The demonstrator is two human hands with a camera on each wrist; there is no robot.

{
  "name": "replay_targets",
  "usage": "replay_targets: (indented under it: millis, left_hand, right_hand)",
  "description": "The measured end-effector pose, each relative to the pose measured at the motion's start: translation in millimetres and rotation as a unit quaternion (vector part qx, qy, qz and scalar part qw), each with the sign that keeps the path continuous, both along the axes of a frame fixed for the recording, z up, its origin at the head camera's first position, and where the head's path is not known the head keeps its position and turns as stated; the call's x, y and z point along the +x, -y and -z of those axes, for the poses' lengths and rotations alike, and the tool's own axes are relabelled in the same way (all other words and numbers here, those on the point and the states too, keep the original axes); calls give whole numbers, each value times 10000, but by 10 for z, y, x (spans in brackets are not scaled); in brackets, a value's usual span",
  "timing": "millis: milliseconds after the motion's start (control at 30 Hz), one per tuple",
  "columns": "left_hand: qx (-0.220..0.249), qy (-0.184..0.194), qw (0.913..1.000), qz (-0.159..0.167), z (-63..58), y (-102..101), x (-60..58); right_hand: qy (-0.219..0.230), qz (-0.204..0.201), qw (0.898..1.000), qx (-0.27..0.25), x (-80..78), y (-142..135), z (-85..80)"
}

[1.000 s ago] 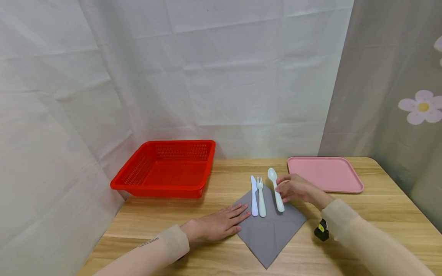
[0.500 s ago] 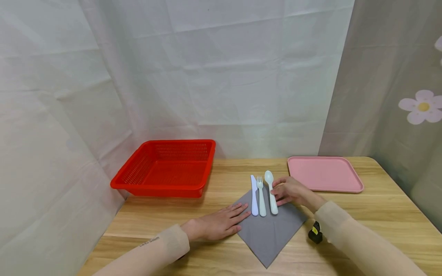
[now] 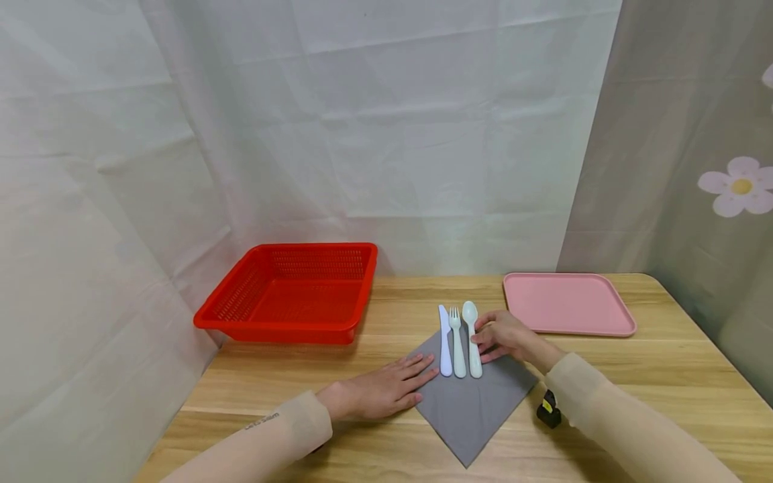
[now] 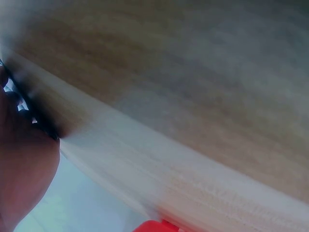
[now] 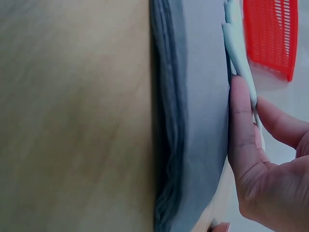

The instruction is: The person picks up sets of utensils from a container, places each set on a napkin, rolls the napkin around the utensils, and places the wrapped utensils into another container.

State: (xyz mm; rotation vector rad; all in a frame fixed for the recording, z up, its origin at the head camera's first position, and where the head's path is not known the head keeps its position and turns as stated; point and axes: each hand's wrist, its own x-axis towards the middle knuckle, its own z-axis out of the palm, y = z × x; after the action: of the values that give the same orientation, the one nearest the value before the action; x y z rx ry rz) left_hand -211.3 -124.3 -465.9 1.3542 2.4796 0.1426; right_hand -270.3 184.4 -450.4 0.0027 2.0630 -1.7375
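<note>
A folded grey cloth napkin [image 3: 468,416] lies cornerwise on the table. On its upper part a pale plastic knife [image 3: 445,345], fork [image 3: 457,349] and spoon [image 3: 474,345] stand side by side, heads pointing away. My left hand [image 3: 386,390] rests flat with fingers spread, fingertips over the napkin's left edge beside the knife. At the right of the row, my right hand [image 3: 510,337] pinches the spoon's handle between thumb and fingers. The right wrist view shows this grip close over the napkin [image 5: 207,96], thumb [image 5: 280,121] at the spoon. The left wrist view is mostly blurred table.
A red perforated basket [image 3: 302,333] stands at the back left. At the back right lies a pink tray [image 3: 568,305]. Pale curtains hang behind and beside the wooden table [image 3: 652,376]. A small black and yellow object [image 3: 549,409] shows under the right wrist.
My right hand has brought the spoon leftward and turned it straighter, so that it now lines up close beside the fork. The left hand has stayed in place.
</note>
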Motion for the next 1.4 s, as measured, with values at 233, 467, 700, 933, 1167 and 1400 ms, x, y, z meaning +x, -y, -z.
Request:
replay_targets:
  millis: [233, 467, 700, 933, 1167, 1400]
  left_hand:
    - [24, -114, 9999, -33, -10, -10, 21]
    - [28, -136, 9999, -39, 6, -7, 21]
    - [49, -136, 9999, -28, 1, -11, 26]
    - [28, -113, 9999, -48, 2, -6, 24]
    - [13, -42, 9999, -92, -4, -9, 23]
    - [7, -23, 10000, -90, -7, -8, 21]
  right_hand:
    - [-82, 12, 10000, -31, 21, 58, 13]
    - [-74, 67, 9997, 222, 39, 99, 7]
    - [-23, 116, 9988, 468, 59, 124, -15]
    - [39, 149, 9976, 678, 61, 129, -34]
    - [60, 56, 9983, 583, 55, 99, -33]
    - [30, 37, 9982, 597, 44, 87, 1]
